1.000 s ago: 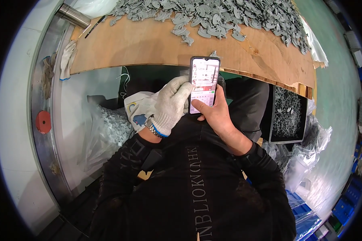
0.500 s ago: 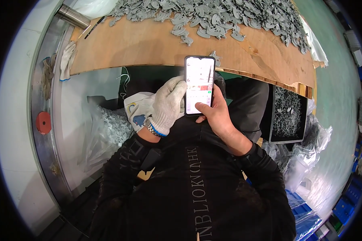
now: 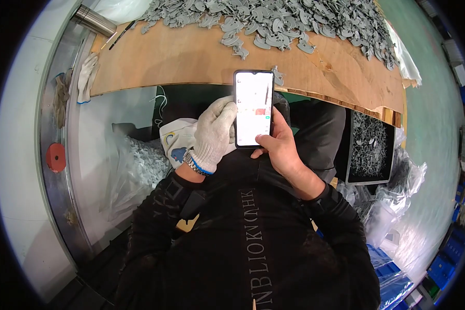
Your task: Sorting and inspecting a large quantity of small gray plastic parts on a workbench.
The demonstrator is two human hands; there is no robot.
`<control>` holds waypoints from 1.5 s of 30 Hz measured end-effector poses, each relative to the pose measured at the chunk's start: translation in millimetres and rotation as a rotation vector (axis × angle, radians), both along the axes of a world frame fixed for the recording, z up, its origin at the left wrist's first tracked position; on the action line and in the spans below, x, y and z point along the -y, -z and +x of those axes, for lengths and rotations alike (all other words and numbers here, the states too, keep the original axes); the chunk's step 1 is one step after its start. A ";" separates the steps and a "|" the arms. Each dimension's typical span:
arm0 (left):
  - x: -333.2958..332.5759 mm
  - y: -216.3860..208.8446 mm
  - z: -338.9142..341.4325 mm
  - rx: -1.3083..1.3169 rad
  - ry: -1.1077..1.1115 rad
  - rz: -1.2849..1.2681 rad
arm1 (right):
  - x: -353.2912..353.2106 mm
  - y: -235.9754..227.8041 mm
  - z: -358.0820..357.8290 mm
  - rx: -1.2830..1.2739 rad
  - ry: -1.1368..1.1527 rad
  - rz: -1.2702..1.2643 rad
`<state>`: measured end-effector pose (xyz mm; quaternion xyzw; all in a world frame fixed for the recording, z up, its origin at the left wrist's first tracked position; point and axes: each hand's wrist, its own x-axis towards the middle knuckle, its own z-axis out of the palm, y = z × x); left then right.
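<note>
A smartphone with a lit, mostly white screen stands upright between my hands, just in front of the table edge. My left hand, in a white knit glove with a blue cuff edge, is closed against its left side. My bare right hand grips the right side, its thumb lying over the lower part of the screen. Fingers behind the phone are hidden. Beyond the phone's upper right corner, one small grey plastic part lies at the table edge.
A wooden table bears a large heap of grey plastic parts. At its left are a metal cylinder and a white glove. A black bin of grey pieces stands right; a clear bag of pale pieces sits left.
The phone has shifted slightly left and up, both hands staying on it. My right thumb has moved a little right across the lower screen, and the screen's content looks different.
</note>
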<state>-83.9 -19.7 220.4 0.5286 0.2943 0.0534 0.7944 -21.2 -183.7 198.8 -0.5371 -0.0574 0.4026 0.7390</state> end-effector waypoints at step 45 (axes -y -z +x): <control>-3.8 0.7 -1.4 0.000 0.026 0.059 | -1.2 0.0 -0.4 0.013 -0.011 -0.008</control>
